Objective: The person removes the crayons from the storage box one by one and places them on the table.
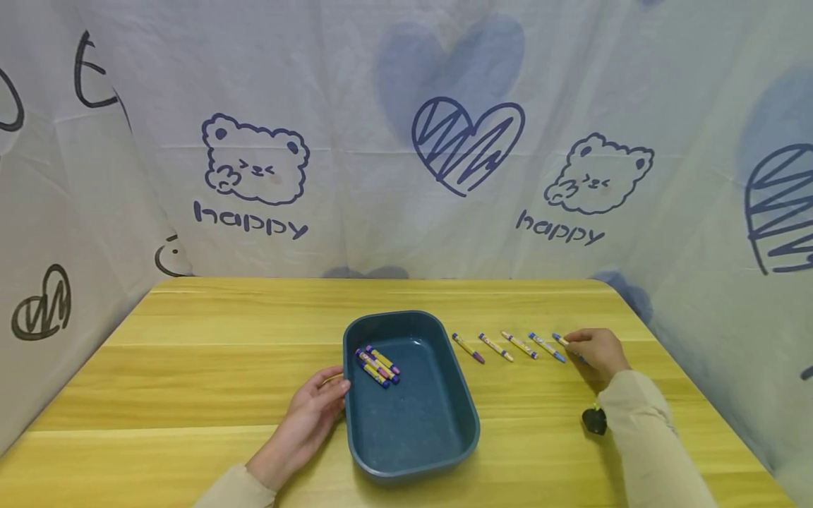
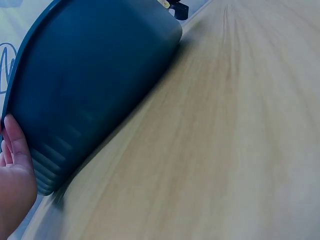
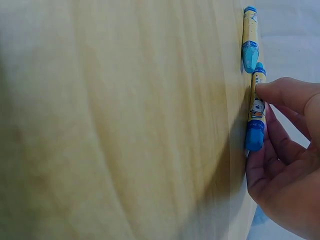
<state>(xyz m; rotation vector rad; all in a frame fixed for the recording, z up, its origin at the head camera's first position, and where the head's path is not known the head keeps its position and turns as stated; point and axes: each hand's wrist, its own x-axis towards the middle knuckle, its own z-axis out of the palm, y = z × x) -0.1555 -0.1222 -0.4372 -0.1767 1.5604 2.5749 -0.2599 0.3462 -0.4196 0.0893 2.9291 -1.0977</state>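
A dark blue-green plastic bin [image 1: 413, 423] stands on the table, with several yellow-wrapped crayons [image 1: 379, 366] at its far left inside. My left hand [image 1: 311, 409] holds the bin's left rim, its thumb at the edge; in the left wrist view, fingers [image 2: 17, 142] lie against the outer wall. To the right of the bin, my right hand [image 1: 598, 351] pinches a blue crayon [image 3: 257, 107] between thumb and fingers, at or close to the tabletop. Beside it lies a lighter blue crayon [image 3: 250, 35]. Other crayons, including a purple one [image 1: 468, 348], continue the row toward the bin.
A small black object [image 1: 594, 421] is by the right sleeve, just above or on the table. The wood-grain table [image 1: 190, 353] meets a white printed cloth [image 1: 356, 176] at its back and sides.
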